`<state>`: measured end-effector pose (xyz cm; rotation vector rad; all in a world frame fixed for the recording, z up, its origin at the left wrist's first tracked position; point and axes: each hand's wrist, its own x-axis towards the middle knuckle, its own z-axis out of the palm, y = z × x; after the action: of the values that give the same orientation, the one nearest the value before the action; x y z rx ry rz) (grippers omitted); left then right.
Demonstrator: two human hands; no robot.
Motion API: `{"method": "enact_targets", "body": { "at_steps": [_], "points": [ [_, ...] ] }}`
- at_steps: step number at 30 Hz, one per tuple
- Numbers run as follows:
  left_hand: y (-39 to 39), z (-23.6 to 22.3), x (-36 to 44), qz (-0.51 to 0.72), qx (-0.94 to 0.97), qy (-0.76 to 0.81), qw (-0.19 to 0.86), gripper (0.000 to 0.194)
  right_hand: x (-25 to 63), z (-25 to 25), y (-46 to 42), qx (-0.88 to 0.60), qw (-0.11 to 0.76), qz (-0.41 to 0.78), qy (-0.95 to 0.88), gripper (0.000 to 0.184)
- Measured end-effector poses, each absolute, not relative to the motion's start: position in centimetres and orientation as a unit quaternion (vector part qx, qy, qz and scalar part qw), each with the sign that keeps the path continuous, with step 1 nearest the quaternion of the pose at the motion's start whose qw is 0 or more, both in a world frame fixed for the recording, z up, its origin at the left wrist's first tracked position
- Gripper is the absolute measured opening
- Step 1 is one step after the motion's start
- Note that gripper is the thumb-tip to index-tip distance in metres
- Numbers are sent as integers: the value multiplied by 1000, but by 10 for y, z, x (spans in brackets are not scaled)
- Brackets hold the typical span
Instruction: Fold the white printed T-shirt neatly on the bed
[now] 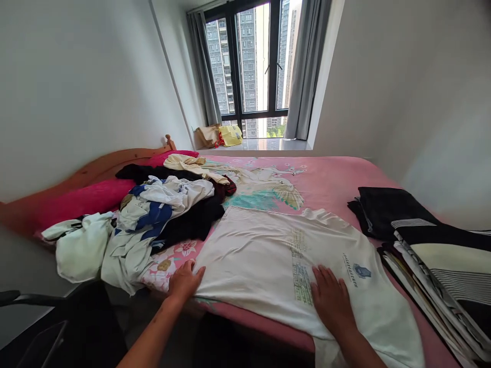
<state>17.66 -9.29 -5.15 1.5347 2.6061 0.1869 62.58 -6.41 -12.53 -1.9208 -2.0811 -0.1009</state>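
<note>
A white T-shirt [264,255] with a small blue crest and faint green print lies spread flat on the pink bed [330,179]. My right hand [332,299] rests palm down on it near the print, fingers stretched out. My left hand [184,281] lies at the shirt's left edge, fingers curled on the hem, thumb out. To the left of the shirt sits a heap of unfolded clothes [153,214] in white, blue and black.
A stack of folded dark and striped garments [433,245] sits on the bed's right side. Pink pillows [80,199] lean on a wooden headboard [103,166] at left. Bags [220,135] stand on the window ledge. A dark chair [46,322] is at lower left.
</note>
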Motion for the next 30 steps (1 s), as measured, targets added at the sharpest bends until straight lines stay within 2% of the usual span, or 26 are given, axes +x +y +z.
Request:
{"method": "enact_targets", "body": {
  "at_steps": [3, 8, 10, 13, 16, 18, 21, 23, 26, 30],
  "points": [
    [-85, -42, 169, 66, 476, 866, 139, 52, 625, -126, -63, -670, 159, -41, -724, 52],
    [-70, -37, 154, 77, 495, 853, 147, 23, 624, -127, -62, -665, 168, -42, -727, 50],
    [-70, -39, 146, 88, 492, 853, 148, 19, 624, -128, -62, -664, 166, -46, -727, 49],
    [-76, -46, 136, 111, 488, 855, 139, 22, 624, -122, -61, -665, 159, -48, -728, 48],
    [-78, -54, 146, 168, 543, 821, 60, 26, 619, -103, -54, -675, 146, -13, -723, 44],
    [-74, -58, 173, 202, 609, 766, 34, 25, 609, -83, -45, -661, 148, 40, -734, 40],
    [-57, -58, 241, 220, 729, 644, 72, 28, 583, -60, -27, -602, 178, 102, -771, 39],
    [-39, -57, 291, 208, 792, 569, 79, 35, 568, -56, -13, -571, 179, 130, -791, 42],
    [-13, -63, 341, 163, 831, 529, 52, 39, 568, -66, 16, -543, 123, 165, -814, 46],
    [4, -86, 352, 120, 851, 510, 23, 60, 609, -84, 75, -595, 68, 144, -788, 54]
  ]
}}
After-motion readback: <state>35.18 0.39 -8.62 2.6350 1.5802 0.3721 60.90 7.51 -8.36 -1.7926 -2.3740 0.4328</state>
